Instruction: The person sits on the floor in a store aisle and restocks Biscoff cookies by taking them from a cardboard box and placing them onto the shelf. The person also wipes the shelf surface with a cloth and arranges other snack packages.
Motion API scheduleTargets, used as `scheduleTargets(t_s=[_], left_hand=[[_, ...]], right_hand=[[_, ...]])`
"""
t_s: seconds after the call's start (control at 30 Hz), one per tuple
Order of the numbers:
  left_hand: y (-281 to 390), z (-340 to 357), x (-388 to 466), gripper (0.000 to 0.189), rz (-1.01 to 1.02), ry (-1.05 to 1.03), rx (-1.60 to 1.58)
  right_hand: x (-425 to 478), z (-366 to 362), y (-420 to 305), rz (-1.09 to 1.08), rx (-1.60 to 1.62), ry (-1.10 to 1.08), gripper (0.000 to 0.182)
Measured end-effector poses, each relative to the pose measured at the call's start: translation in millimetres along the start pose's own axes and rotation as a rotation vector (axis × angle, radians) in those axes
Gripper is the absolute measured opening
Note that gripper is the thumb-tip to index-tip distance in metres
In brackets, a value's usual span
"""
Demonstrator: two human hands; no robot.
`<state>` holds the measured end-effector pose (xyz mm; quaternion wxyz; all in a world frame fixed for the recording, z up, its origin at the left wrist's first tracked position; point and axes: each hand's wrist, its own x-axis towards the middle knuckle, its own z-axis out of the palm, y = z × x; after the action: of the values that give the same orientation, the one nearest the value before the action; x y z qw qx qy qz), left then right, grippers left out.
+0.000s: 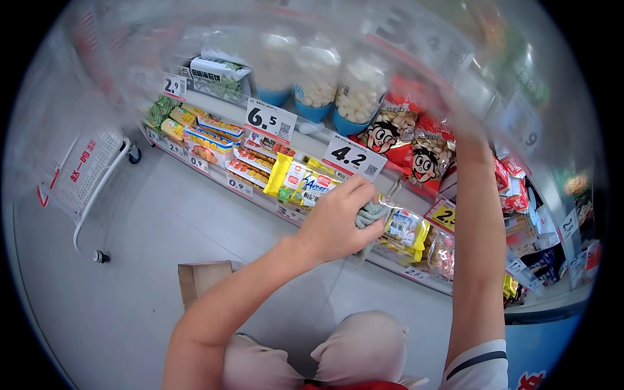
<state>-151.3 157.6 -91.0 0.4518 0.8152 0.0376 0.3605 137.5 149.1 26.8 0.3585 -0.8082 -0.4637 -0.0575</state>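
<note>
My left hand (343, 214) grips a bunched grey-green cloth (372, 213) at the front edge of a store shelf (312, 136). Part of the cloth hangs below my fingers. Just behind and to the left of that hand lie yellow packets of snacks (302, 183), and another yellow packet (403, 229) is to its right. My right arm reaches up along the shelving. The right hand (458, 114) is a blur near the upper shelf edge, beside red snack bags (429, 156), so its fingers cannot be made out. A price tag (355, 157) stands right above my left hand.
Clear jars with blue bases (314, 87) fill the upper shelf. Boxed snacks (209, 146) line the lower one. A white shopping cart (92, 170) stands at the left. On the floor, an open cardboard box (204, 280) sits near my knees (363, 346). Haze blurs the top of the view.
</note>
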Motion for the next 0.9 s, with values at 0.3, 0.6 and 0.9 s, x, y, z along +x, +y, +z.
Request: scheduleTargets(t_s=[0.3,0.6,0.9], left_hand=[[0,-6,-15,0.028,0.006,-0.103,0.018],[-6,-14,-29,0.033,-0.007,-0.18,0.073],[-11,-19,-34,0.033,-0.017,-0.138,0.102]], right_hand=[[53,13,39,0.037,-0.406,-0.1,0.044],[79,22,77,0.07,-0.585,-0.155,0.044],[90,24,74,0.064,-0.614,-0.163,0.044]])
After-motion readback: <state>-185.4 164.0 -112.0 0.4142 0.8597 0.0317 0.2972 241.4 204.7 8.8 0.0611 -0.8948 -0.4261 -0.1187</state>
